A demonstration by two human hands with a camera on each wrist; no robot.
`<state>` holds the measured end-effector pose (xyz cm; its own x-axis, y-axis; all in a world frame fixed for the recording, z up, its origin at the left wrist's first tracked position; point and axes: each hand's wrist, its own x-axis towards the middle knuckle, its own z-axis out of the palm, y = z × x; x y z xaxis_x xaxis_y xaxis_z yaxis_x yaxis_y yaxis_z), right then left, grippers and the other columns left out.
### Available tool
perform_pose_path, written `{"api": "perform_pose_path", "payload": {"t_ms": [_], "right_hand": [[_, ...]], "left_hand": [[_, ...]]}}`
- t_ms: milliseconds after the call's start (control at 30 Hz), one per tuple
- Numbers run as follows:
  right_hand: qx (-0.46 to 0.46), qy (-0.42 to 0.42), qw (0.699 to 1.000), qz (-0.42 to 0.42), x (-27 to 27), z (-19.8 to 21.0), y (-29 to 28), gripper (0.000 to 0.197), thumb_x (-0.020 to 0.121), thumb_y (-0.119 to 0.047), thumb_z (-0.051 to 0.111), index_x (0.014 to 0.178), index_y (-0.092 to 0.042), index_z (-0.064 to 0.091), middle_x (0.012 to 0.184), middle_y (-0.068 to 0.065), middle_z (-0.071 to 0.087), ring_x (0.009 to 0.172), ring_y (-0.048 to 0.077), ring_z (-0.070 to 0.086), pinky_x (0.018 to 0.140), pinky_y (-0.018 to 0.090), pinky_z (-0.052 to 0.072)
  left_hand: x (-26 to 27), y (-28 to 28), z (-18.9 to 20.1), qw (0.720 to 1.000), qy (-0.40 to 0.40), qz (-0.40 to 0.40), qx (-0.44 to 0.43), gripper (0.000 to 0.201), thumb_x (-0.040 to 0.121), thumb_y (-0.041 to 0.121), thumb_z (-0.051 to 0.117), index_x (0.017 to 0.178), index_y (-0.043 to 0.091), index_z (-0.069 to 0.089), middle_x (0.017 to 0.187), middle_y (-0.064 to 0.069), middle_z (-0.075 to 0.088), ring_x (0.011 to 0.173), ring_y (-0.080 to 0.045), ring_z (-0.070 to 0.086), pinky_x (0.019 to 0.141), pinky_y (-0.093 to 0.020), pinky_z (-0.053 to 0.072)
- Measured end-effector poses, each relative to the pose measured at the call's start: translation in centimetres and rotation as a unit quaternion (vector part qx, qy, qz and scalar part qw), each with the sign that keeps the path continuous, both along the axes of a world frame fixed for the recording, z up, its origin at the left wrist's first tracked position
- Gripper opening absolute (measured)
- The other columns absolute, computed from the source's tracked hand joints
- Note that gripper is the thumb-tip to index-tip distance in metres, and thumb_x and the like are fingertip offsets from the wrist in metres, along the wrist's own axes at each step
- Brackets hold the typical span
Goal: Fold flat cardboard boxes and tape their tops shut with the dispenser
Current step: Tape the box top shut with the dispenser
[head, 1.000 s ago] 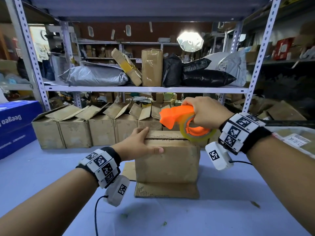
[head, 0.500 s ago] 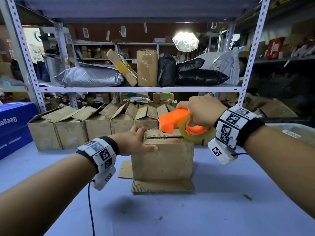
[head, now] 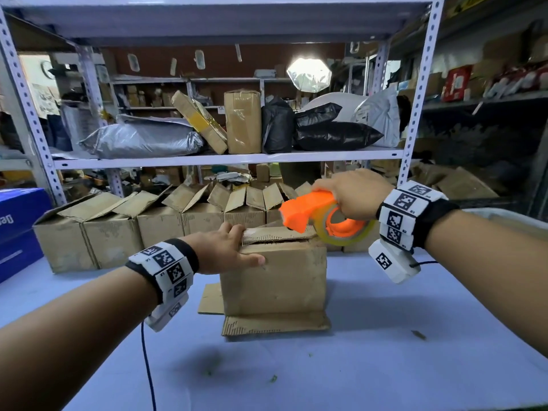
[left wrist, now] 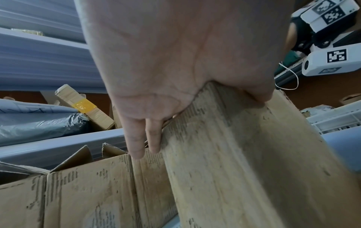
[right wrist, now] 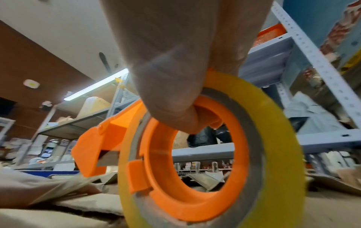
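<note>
A brown cardboard box (head: 275,280) stands upright in the middle of the table, its top flaps folded down. My left hand (head: 225,247) presses on the box's top left edge, fingers straight over the flaps and thumb along the front face. The left wrist view shows the left hand's (left wrist: 175,61) palm straddling the box's (left wrist: 234,154) corner. My right hand (head: 353,194) grips an orange tape dispenser (head: 308,207) with a yellowish tape roll (head: 347,235) at the box's top right end. In the right wrist view the roll (right wrist: 273,138) sits just over the cardboard, the dispenser's nose (right wrist: 93,151) pointing left.
A flat cardboard piece (head: 275,324) lies under the box on the pale blue table (head: 355,366). A row of open boxes (head: 148,226) lines the back under a metal shelf (head: 225,158) stacked with parcels. A blue carton (head: 17,226) stands far left.
My right hand has carried the dispenser slightly rightward, so the roll now hangs past the box's right edge. My left hand stays on the top left edge.
</note>
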<state>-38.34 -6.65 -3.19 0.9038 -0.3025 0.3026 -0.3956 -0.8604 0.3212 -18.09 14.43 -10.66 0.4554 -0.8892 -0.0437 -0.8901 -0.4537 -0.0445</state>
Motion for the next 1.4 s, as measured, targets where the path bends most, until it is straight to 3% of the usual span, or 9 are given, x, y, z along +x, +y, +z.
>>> {"api": "perform_pose_path", "payload": {"t_ms": [133, 233, 400, 533, 700, 867, 1067, 1200, 1400], "right_hand": [[0.075, -0.029, 0.996, -0.03, -2.6, -1.7, -2.9, 0.046, 0.084, -0.009, 0.051, 0.111, -0.046, 0.05, 0.081, -0.012, 0.057, 0.079, 0.017, 0.058, 0.065, 0.033, 0.033], [0.127, -0.034, 0.99, -0.059, -4.4, -4.0, -5.0, 0.05, 0.083, -0.01, 0.054, 0.116, -0.047, 0.05, 0.098, -0.009, 0.065, 0.088, 0.02, 0.062, 0.075, 0.036, 0.046], [0.233, -0.079, 0.969, -0.024, -4.8, -9.7, -6.3, 0.049, 0.084, -0.01, 0.06, 0.124, -0.039, 0.054, 0.113, -0.008, 0.066, 0.101, 0.021, 0.062, 0.082, 0.034, 0.048], [0.289, -0.088, 0.953, -0.006, -3.7, -12.3, -6.9, 0.058, 0.083, 0.002, 0.053, 0.13, -0.031, 0.05, 0.115, 0.001, 0.066, 0.103, 0.026, 0.062, 0.087, 0.043, 0.052], [0.304, -0.069, 0.95, -0.018, -3.4, -13.3, -7.2, 0.067, 0.077, -0.001, 0.063, 0.128, -0.039, 0.041, 0.1, 0.0, 0.065, 0.091, 0.026, 0.063, 0.072, 0.036, 0.052], [0.337, -0.076, 0.938, -0.013, -3.2, -12.8, -6.5, 0.066, 0.073, -0.021, 0.079, 0.124, -0.04, 0.041, 0.106, -0.002, 0.066, 0.095, 0.021, 0.063, 0.081, 0.04, 0.055], [0.336, -0.102, 0.936, 0.014, -1.8, -13.2, -5.5, 0.062, 0.074, -0.006, 0.066, 0.121, -0.038, 0.044, 0.101, -0.007, 0.063, 0.094, 0.02, 0.06, 0.074, 0.035, 0.051], [0.329, -0.1, 0.939, 0.017, -2.0, -13.1, -5.5, 0.058, 0.075, -0.006, 0.06, 0.124, -0.035, 0.045, 0.109, -0.001, 0.065, 0.1, 0.023, 0.061, 0.082, 0.04, 0.051], [0.325, -0.096, 0.941, -0.001, -3.0, -11.4, -6.1, 0.054, 0.083, -0.006, 0.06, 0.125, -0.036, 0.045, 0.106, -0.001, 0.068, 0.097, 0.024, 0.063, 0.083, 0.042, 0.053]], "left_hand": [[0.2, 0.0, -0.2, 1.0, 0.0, -0.001, -0.005, 0.108, 0.07, 0.096, 0.025, 0.152, 0.026, 0.021, 0.143, -0.004, 0.039, 0.123, -0.026, 0.053, 0.101, -0.042, 0.044], [0.2, 0.0, -0.1, 1.0, 0.004, -0.002, -0.004, 0.111, 0.067, 0.097, 0.024, 0.151, 0.026, 0.021, 0.144, -0.004, 0.038, 0.122, -0.026, 0.053, 0.101, -0.041, 0.044], [0.1, -0.3, 0.2, 1.0, -0.011, 0.0, 0.02, 0.122, 0.058, 0.1, 0.017, 0.154, 0.025, 0.018, 0.147, -0.004, 0.036, 0.128, -0.026, 0.048, 0.104, -0.042, 0.043], [0.4, -1.0, 0.7, 0.997, -0.058, -0.014, 0.045, 0.129, 0.056, 0.101, 0.012, 0.156, 0.02, 0.019, 0.161, -0.006, 0.026, 0.151, -0.027, 0.013, 0.121, -0.05, 0.023], [-2.0, -4.4, 0.0, 0.997, -0.029, -0.037, 0.06, 0.114, 0.081, 0.087, 0.038, 0.16, 0.019, -0.007, 0.168, -0.008, -0.01, 0.154, -0.031, -0.013, 0.123, -0.052, -0.002], [-5.5, -7.8, -0.7, 0.996, -0.004, -0.091, 0.001, 0.102, 0.088, 0.08, 0.037, 0.161, 0.021, -0.002, 0.169, -0.003, -0.006, 0.155, -0.023, -0.01, 0.122, -0.056, -0.007], [-4.9, -8.3, -0.7, 0.996, 0.004, -0.086, -0.014, 0.11, 0.077, 0.087, 0.047, 0.16, 0.028, 0.004, 0.168, 0.0, 0.01, 0.154, -0.026, 0.008, 0.124, -0.05, 0.003], [-3.4, -7.5, -0.9, 0.999, 0.001, -0.034, -0.019, 0.125, 0.065, 0.096, 0.046, 0.16, 0.027, 0.005, 0.167, -0.003, 0.016, 0.153, -0.029, 0.013, 0.124, -0.049, 0.009], [-3.5, -7.4, -1.3, 0.999, -0.003, -0.034, -0.039, 0.121, 0.064, 0.096, 0.047, 0.158, 0.027, 0.015, 0.16, -0.003, 0.027, 0.149, -0.027, 0.021, 0.12, -0.046, 0.016]]}}
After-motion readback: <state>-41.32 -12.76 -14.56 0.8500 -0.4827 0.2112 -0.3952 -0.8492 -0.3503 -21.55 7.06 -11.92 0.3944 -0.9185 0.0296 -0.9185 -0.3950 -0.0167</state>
